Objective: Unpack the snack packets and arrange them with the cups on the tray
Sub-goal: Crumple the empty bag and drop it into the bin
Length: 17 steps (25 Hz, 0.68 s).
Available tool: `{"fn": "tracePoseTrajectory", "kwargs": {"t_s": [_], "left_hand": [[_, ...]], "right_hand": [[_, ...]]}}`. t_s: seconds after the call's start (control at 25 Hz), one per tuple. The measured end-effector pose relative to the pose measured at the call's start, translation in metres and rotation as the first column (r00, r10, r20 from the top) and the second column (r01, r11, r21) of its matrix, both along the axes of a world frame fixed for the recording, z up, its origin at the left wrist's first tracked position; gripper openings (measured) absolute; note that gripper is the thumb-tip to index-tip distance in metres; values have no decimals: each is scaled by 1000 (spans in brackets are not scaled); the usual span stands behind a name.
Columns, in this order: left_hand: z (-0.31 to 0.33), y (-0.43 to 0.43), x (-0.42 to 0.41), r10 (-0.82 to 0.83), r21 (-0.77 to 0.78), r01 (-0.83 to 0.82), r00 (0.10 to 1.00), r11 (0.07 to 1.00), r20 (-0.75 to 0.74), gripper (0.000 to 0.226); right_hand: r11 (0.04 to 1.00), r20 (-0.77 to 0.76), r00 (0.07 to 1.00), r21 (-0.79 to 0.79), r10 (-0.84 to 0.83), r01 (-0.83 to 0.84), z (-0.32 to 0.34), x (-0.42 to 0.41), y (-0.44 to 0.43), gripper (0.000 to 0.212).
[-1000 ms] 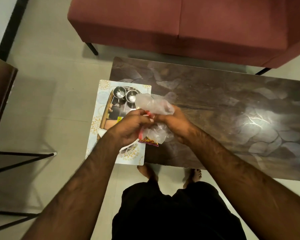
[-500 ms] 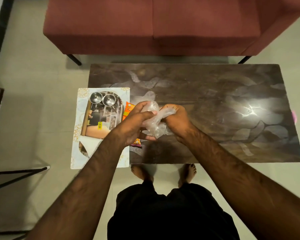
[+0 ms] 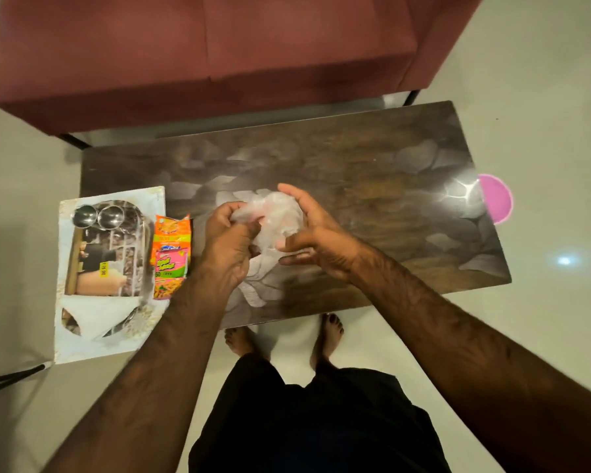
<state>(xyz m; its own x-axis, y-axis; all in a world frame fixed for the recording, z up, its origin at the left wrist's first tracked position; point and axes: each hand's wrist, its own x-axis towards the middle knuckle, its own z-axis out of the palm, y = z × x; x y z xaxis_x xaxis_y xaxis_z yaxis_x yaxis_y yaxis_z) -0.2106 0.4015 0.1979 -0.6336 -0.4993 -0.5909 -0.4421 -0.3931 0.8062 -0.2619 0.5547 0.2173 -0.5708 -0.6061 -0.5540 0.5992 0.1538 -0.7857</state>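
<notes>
Landmark: dark patterned coffee table (image 3: 372,172), standing in front of a red sofa (image 3: 202,52).

- Tray (image 3: 82,322): pale, printed, rectangular; lies at the table's left end and overhangs its near edge. Holds two steel cups (image 3: 98,216), side by side and touching, in its far corner. No packet lies fully on it.
- Snack packet (image 3: 170,256): orange, pink and green; flat on the table, just beside the tray's right edge and lengthwise along it. Whether it overlaps the tray rim cannot be told.
- Clear plastic bag (image 3: 273,216): crumpled, held above the table's near-middle between both hands. Contents cannot be told.
- Left hand (image 3: 227,249): fingers curled closed, pinching the bag's left side.
- Right hand (image 3: 316,235): fingers spread and only partly bent, cupping the bag's right side, fingertips against it.
- Pink round object (image 3: 497,198): on the floor, past the table's right end.
- Person's bare feet (image 3: 284,336): at the table's near edge.
</notes>
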Motion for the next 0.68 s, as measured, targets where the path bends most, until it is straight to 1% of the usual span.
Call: {"fn": "tracePoseTrajectory", "kwargs": {"t_s": [0.08,0.12,0.2,0.28,0.32,0.44,0.48,0.52,0.6,0.64,0.68], "left_hand": [[3,26,-13,-35,-45,37,999,998,37,32],[3,38,-19,-59,-65,64,996,996,70,32],[2,57,-31,-143,-91,155,982,984,124,29],[2,67,-43,-263,-89,277,954,957,147,32],[2,68,-48,-306,-52,317,940,947,149,32],[5,77,-62,-397,210,373,914,904,84,20],[4,81,-66,-438,263,410,897,873,56,18],[4,86,-70,-500,254,475,865,843,39,18],[0,97,-78,-604,123,597,797,793,27,23],[-3,104,-82,-609,55,607,793,793,31,24],[-6,111,-88,-588,3,588,808,809,38,22]], "right_hand": [[999,-133,991,34,23,-18,4,-5,21,98],[998,-196,981,60,10,2,3,-8,28,96],[991,-265,963,108,-52,83,-1,-15,38,84],[967,-338,933,173,-119,186,-8,-21,46,68],[950,-380,914,208,-142,234,-10,-24,49,61],[852,-540,828,356,-149,385,-15,-36,66,44],[810,-556,817,405,-151,425,-18,-41,72,37],[771,-547,819,442,-173,459,-19,-44,79,31],[722,-535,814,470,-225,508,-20,-50,89,35],[722,-532,817,472,-224,505,-21,-51,93,36],[736,-531,818,460,-221,497,-22,-54,99,36]]}}
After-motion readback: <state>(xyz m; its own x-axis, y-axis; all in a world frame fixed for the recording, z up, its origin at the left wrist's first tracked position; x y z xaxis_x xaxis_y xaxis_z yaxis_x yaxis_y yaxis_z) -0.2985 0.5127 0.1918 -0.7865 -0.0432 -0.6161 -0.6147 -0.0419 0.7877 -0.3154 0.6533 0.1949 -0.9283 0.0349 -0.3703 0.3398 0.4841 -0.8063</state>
